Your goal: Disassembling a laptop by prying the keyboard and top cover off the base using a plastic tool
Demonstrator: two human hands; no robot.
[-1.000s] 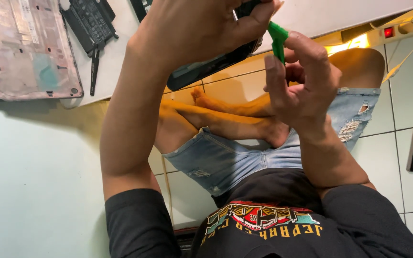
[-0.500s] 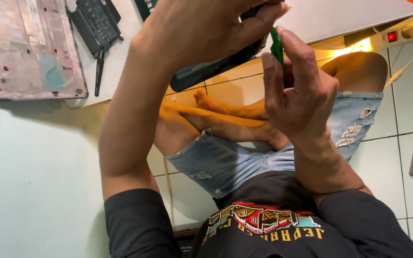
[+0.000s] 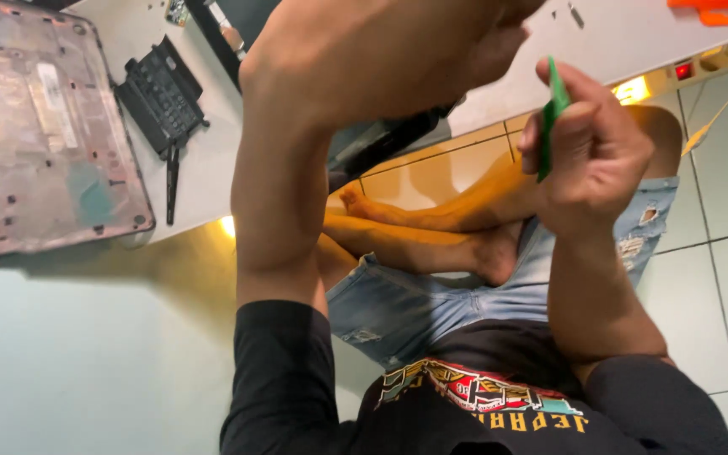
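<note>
Open gap between the hands (image 3: 499, 109); laptop shell (image 3: 44, 135) and black keyboard part (image 3: 160, 94) crowding the left.

Green pry tool (image 3: 554, 118): thin, smooth plastic with a slight sheen, pinched in right hand (image 3: 596, 160). Dark device (image 3: 381, 143) under left hand (image 3: 381, 59): black casing, semi-gloss, probably plastic. Laptop base cover (image 3: 44, 135): dull grey-pink plastic, matt, scuffed and stained. Black keyboard part (image 3: 160, 94): matt plastic, ribbed surface. Worktop (image 3: 600, 42): white, smooth, low sheen. Floor (image 3: 722, 202): glazed tile, glossy, reflective, with dark grout lines. Shorts (image 3: 414, 307): faded blue denim, rough weave, frayed at tears. Shirt (image 3: 482, 413): black knit cloth, matt, with printed graphic.
</note>
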